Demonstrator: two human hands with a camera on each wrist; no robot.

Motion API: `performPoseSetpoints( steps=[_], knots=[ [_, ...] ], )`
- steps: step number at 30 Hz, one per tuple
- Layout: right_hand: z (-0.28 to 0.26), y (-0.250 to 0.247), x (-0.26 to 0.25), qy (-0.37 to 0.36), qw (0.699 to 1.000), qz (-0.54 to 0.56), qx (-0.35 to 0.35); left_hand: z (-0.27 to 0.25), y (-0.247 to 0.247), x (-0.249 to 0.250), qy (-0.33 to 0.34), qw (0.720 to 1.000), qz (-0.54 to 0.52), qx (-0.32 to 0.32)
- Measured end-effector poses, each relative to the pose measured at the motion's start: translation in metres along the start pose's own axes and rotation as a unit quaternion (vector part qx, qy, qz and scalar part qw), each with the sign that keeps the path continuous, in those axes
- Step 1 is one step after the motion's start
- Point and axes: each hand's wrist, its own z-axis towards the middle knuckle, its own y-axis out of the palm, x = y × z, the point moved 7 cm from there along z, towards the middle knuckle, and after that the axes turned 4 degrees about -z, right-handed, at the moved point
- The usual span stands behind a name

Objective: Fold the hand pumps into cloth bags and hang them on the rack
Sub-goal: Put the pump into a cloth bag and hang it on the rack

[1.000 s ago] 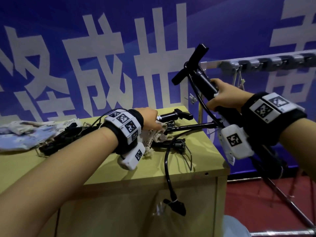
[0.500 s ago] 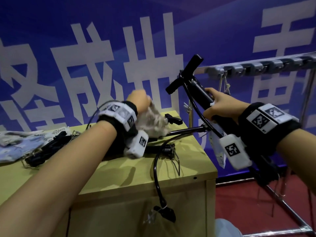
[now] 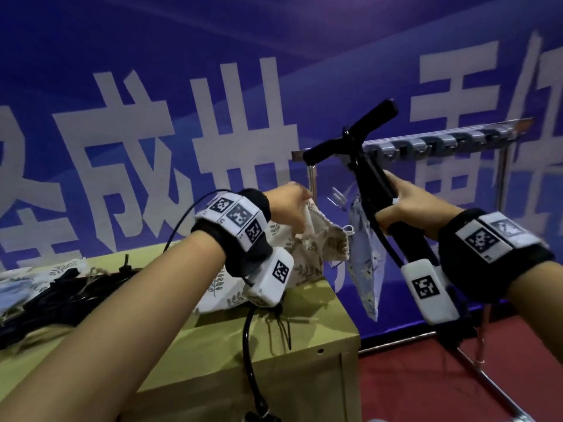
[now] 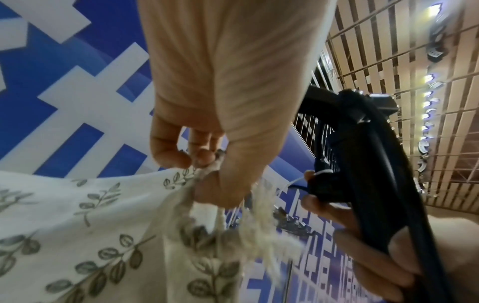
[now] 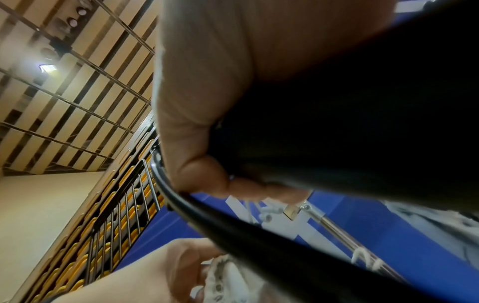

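Note:
My right hand [image 3: 405, 205] grips the barrel of a black hand pump [image 3: 374, 178], held tilted in the air with its T-handle [image 3: 350, 132] pointing up left and its hose [image 3: 380, 239] alongside. My left hand [image 3: 292, 205] pinches the drawstring rim of a cream cloth bag [image 3: 307, 254] with a green leaf print, lifted off the cabinet just left of the pump. In the left wrist view the fingers [image 4: 181, 160] bunch the bag [image 4: 77, 225] at its mouth, with the pump [image 4: 362, 164] close on the right. In the right wrist view my right hand [image 5: 207, 164] wraps the dark barrel [image 5: 337, 123].
A metal rack [image 3: 441, 141] with grey hooks stands behind the pump; a light blue floral bag [image 3: 365, 263] hangs from it. On the yellow-green cabinet [image 3: 304, 345] lie more black pumps [image 3: 61, 293] and cloth bags [image 3: 18, 284] at left. A black hose [image 3: 248, 360] dangles over the cabinet's front.
My left hand has lifted the leaf-print bag off the cabinet and carried it up and right toward the pump. My right hand keeps hold of the pump, tilted much as before.

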Motion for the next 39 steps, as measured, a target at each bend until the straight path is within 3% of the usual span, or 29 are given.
performPoseSetpoints(
  steps=[6, 11, 15, 22, 26, 30, 34, 36, 39],
  knots=[
    [-0.005, -0.005, 0.001, -0.01, 0.998, 0.062, -0.019, -0.001, 0.009, 0.003, -0.006, 0.98, -0.178, 0.084],
    [-0.002, 0.011, 0.016, 0.002, 0.997, 0.07, -0.044, -0.007, 0.025, 0.006, -0.006, 0.941, -0.337, 0.024],
    [-0.003, 0.025, 0.032, 0.037, 0.994, 0.025, -0.095, -0.016, 0.016, 0.006, 0.011, 0.9, -0.435, 0.019],
    [-0.005, 0.038, 0.045, 0.067, 0.986, -0.048, -0.142, -0.02, 0.005, -0.013, -0.023, 0.88, -0.475, 0.022],
    [-0.006, 0.046, 0.045, 0.07, 0.977, -0.101, -0.175, -0.025, -0.002, -0.015, -0.01, 0.877, -0.48, 0.007],
    [-0.004, 0.056, 0.041, 0.059, 0.948, -0.24, -0.203, -0.026, -0.009, -0.006, -0.007, 0.876, -0.482, 0.021],
    [-0.002, 0.071, 0.036, 0.055, 0.924, -0.303, -0.228, -0.024, -0.019, 0.018, 0.016, 0.844, -0.531, 0.072],
    [0.0, 0.076, 0.037, 0.059, 0.917, -0.325, -0.223, -0.02, -0.02, 0.03, 0.031, 0.859, -0.505, 0.077],
    [0.004, 0.073, 0.041, 0.069, 0.921, -0.341, -0.173, -0.018, -0.012, 0.056, 0.079, 0.903, -0.421, 0.039]
  ],
)
